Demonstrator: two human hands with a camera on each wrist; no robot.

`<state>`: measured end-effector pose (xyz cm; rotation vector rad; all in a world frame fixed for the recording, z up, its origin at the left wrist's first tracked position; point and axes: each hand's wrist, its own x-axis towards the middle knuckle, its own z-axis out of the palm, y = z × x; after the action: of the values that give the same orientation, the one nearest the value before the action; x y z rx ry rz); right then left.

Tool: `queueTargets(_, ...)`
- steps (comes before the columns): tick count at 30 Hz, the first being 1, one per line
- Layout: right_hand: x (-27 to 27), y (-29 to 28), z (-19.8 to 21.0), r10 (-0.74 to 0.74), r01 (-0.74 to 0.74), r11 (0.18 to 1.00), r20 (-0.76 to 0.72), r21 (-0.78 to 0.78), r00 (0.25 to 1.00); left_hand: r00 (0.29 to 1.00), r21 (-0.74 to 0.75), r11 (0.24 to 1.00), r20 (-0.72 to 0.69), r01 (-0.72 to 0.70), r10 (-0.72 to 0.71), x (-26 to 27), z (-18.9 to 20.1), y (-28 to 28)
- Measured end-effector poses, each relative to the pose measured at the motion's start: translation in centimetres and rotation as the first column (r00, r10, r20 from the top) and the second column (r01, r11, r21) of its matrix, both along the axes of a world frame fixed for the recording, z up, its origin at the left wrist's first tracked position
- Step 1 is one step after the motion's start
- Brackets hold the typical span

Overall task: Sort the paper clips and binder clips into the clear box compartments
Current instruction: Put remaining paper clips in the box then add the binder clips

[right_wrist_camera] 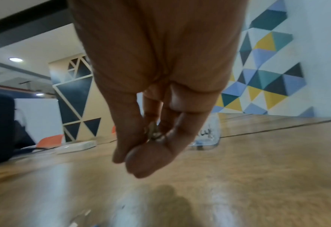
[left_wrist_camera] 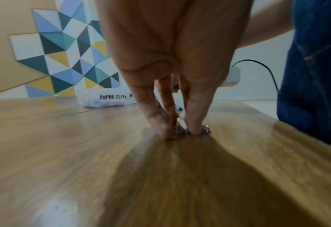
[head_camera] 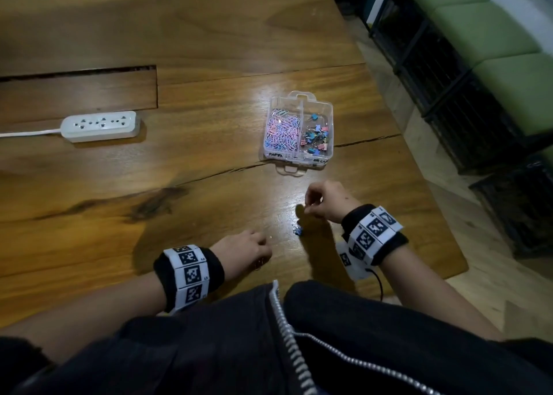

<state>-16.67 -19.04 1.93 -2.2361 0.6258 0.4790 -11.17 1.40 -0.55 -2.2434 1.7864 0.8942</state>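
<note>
While the left hand (left_wrist_camera: 172,86) pinches a clip (left_wrist_camera: 182,130) on the table (head_camera: 179,185), the raised right hand (right_wrist_camera: 156,107) grips another clip (right_wrist_camera: 153,135).

The left hand (head_camera: 244,249) is lowered, its fingertips (left_wrist_camera: 194,130) pressed down to the surface, pinching a small metal clip (left_wrist_camera: 182,130). The right hand (head_camera: 324,201) hovers above the surface, fingers (right_wrist_camera: 133,135) curled together round a small clip (right_wrist_camera: 154,135). Both wrists wear marker-patterned bands.

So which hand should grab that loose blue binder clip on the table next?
Probably right. The right hand hovers just beyond the blue binder clip but already pinches a small clip. The left hand is pressing clips against the table.
</note>
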Motion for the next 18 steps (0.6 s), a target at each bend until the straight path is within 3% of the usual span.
queueTargets(4,-1.6,2.6,-0.7,0.095,-0.104,0.989,-0.091,-0.104,0.991,1.0,-0.001,1.0,0.001,-0.018,0.018,0.0,0.2,-0.4)
queueTargets(12,-2.7,5.4,-2.3,0.077,-0.062,0.963,0.049,-0.261,0.996,0.999,-0.001,0.999,-0.011,-0.043,0.043,-0.2,0.1,-1.6)
queueTargets(18,-3.2,5.5,-2.6,0.2,-0.185,0.933,0.016,-0.307,0.98,0.955,-0.181,0.939,-0.107,-0.292,0.276,1.7,1.6,-4.6)
